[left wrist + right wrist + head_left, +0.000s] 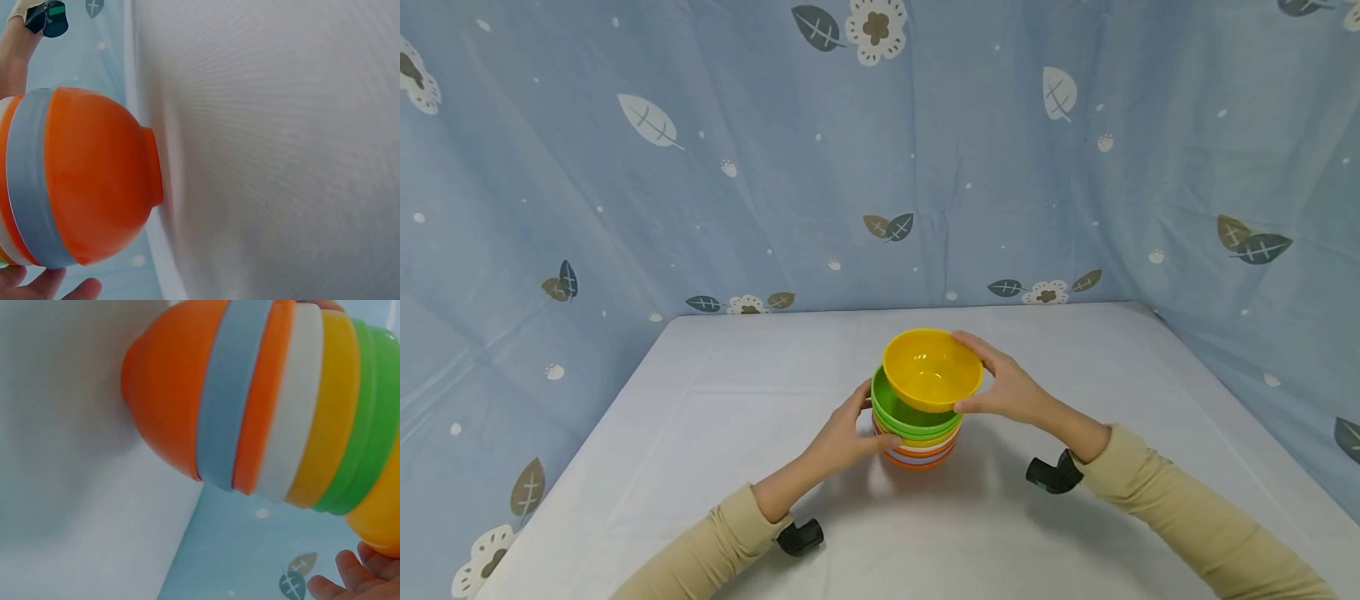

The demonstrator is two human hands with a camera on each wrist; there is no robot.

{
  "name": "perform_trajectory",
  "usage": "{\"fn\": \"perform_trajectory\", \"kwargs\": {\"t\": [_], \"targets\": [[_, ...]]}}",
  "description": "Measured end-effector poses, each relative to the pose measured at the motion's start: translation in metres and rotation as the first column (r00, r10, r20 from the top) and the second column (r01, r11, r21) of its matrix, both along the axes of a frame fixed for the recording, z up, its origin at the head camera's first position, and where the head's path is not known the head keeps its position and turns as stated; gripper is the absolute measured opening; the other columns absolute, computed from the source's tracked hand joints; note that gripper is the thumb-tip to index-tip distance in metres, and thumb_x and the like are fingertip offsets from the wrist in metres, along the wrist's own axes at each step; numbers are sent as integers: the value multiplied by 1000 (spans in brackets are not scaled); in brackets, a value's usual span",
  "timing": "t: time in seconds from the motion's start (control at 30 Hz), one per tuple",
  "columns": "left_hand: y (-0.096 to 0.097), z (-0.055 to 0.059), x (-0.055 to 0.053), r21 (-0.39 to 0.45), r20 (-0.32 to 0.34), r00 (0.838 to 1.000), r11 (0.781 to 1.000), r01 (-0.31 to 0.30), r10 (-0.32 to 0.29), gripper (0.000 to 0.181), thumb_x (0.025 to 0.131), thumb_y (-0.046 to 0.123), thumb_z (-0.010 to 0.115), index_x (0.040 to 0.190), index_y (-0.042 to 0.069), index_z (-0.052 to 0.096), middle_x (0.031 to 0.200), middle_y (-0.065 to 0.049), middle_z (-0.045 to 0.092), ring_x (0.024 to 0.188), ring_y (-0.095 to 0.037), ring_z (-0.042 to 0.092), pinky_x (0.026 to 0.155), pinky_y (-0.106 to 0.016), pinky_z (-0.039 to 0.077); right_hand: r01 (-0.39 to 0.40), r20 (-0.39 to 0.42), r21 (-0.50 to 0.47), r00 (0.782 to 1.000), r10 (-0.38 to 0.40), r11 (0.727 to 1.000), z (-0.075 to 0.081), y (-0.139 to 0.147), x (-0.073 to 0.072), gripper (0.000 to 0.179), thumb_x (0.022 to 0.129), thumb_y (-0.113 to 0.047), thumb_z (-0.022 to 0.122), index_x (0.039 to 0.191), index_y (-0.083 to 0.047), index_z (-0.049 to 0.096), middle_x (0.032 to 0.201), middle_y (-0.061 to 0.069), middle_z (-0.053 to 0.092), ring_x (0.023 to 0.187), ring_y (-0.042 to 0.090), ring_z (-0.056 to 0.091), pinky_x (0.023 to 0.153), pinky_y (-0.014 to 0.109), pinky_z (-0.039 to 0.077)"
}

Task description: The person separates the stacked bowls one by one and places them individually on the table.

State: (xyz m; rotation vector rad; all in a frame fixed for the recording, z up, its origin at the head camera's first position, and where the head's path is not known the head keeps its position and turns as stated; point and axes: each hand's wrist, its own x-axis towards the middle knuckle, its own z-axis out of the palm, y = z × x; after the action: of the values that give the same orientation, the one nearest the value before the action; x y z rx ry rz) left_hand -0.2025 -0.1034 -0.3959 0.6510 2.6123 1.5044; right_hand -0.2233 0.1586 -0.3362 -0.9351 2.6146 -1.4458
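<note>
A stack of colourful bowls stands near the middle of the table, its upper green bowl (892,407) facing upward. My left hand (844,435) grips the stack's side, thumb in front and fingers behind. Above the stack, my right hand (1013,390) holds a yellow bowl (931,371) by its right side, tilted toward me, with its lower edge over the green bowl's opening. In the right wrist view, orange, grey-blue, white, yellow and green bands show along the stack. The bottom orange bowl (97,175) sits on the table in the left wrist view.
The white-covered table (715,433) extends around the stack. A blue curtain (760,192) with leaf and flower prints hangs behind and at both sides. Black devices are on both wrists, one (1052,473) at the right cuff and one (801,537) at the left.
</note>
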Motion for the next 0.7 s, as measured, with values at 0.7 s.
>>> {"fn": "perform_trajectory", "kwargs": {"t": [0.7], "targets": [[1,-2,-1,7,20,1000,1000,-7,7,87,74,34,75,144,20,26,137,-5,44,123,-29,43,98,-58,33,108,6,41,994,-109,993,26,25,-1,88,74,-18,76,143,0,25,148,20,22,133,40,23,104,61,19]]}}
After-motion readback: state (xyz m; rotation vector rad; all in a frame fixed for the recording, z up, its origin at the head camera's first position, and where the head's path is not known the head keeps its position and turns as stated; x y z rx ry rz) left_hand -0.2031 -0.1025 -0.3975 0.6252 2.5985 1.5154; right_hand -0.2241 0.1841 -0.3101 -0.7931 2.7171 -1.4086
